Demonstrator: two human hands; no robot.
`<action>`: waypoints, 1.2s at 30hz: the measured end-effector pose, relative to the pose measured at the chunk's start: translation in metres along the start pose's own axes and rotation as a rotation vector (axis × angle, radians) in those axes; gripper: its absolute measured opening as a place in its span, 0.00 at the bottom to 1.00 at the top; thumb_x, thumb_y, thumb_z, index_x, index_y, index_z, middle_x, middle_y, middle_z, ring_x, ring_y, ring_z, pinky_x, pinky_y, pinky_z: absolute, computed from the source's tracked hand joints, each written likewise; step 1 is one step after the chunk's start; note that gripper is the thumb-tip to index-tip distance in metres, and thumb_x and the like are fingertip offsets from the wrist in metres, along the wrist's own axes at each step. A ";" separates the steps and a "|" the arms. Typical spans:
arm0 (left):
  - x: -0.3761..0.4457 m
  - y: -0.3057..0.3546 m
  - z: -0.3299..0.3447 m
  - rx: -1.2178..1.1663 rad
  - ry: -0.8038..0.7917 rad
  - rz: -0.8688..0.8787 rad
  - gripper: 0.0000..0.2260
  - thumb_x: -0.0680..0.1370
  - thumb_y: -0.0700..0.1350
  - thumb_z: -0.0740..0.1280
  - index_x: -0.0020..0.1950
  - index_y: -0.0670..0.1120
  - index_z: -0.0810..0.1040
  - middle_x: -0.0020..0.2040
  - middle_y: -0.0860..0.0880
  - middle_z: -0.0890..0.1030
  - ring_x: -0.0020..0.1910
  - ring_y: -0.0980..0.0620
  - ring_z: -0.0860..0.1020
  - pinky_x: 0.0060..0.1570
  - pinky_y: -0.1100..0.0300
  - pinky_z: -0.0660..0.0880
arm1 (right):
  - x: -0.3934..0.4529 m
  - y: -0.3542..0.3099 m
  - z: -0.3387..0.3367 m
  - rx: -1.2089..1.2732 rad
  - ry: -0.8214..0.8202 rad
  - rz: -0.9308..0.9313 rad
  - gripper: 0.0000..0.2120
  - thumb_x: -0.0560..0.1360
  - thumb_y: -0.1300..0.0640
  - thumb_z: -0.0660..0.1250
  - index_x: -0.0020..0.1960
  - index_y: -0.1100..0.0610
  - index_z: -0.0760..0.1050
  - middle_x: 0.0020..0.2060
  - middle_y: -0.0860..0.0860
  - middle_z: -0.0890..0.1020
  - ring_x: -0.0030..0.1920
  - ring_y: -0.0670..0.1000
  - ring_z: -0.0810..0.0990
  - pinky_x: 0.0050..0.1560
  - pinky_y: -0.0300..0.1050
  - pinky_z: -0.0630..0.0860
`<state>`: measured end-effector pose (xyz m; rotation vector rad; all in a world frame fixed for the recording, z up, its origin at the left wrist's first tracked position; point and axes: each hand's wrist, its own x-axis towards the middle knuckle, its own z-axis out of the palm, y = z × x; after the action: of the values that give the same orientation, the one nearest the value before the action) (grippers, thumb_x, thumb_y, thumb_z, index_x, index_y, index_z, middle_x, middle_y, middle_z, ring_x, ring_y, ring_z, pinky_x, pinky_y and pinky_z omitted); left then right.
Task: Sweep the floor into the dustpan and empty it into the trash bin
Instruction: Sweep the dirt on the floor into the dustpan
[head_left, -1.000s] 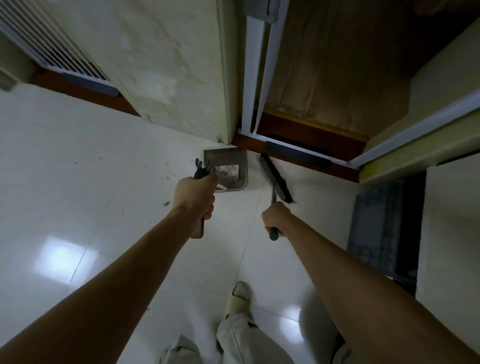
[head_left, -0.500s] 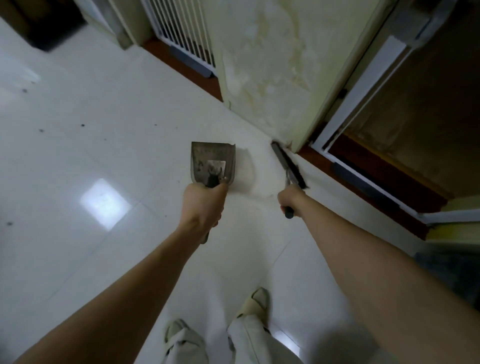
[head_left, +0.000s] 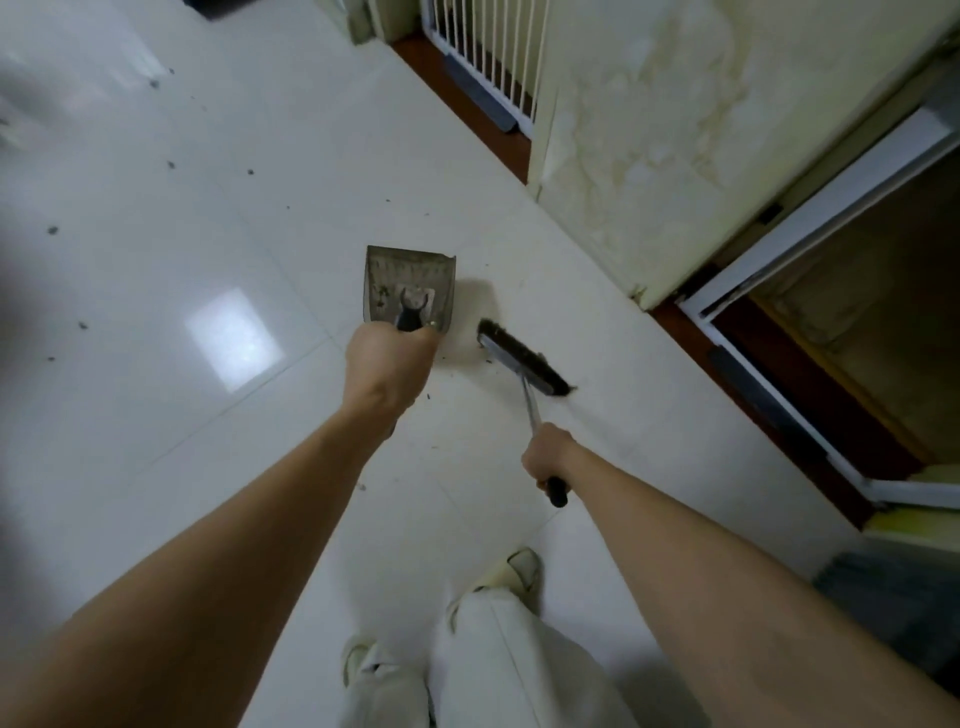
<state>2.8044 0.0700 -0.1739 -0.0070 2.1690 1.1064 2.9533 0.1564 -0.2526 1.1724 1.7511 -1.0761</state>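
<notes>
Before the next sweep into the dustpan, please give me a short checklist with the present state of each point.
1. Left hand grips the dustpan: ok.
2. Right hand grips the brush handle: ok.
3. Brush head beside the dustpan, apart from it: ok.
4. Dustpan mouth faces the brush: not ok, it opens away from the person.
5. Dustpan lip flat on the floor: cannot tell.
6. Dark specks remaining on the floor: not ok, several remain.

Under you is a glossy white tiled floor (head_left: 218, 218) scattered with small dark specks of debris (head_left: 52, 229). The brush (head_left: 524, 364) seems to rest its bristles on the tiles, just beside the dustpan (head_left: 410, 283).
</notes>
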 end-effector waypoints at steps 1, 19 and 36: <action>-0.006 -0.007 -0.014 -0.006 0.009 0.000 0.08 0.75 0.45 0.64 0.38 0.45 0.70 0.28 0.49 0.67 0.23 0.52 0.64 0.24 0.62 0.61 | -0.006 -0.005 0.018 -0.043 -0.041 0.015 0.15 0.78 0.66 0.57 0.33 0.60 0.63 0.30 0.53 0.72 0.31 0.50 0.74 0.27 0.37 0.69; -0.089 -0.207 -0.246 -0.206 0.144 -0.075 0.08 0.74 0.42 0.63 0.36 0.42 0.68 0.27 0.46 0.66 0.23 0.50 0.62 0.25 0.62 0.60 | -0.062 -0.093 0.211 -0.009 0.070 0.046 0.12 0.77 0.70 0.55 0.36 0.62 0.63 0.29 0.57 0.70 0.27 0.51 0.68 0.26 0.42 0.65; -0.140 -0.303 -0.400 -0.338 0.361 -0.168 0.09 0.74 0.38 0.63 0.34 0.43 0.68 0.27 0.46 0.68 0.24 0.49 0.65 0.27 0.61 0.62 | -0.142 -0.180 0.348 -0.069 -0.021 -0.018 0.13 0.79 0.67 0.53 0.37 0.65 0.69 0.28 0.57 0.71 0.25 0.52 0.67 0.30 0.45 0.65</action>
<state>2.7712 -0.4486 -0.1491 -0.5695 2.2056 1.4444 2.8705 -0.2497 -0.2080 1.1009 1.7714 -1.0273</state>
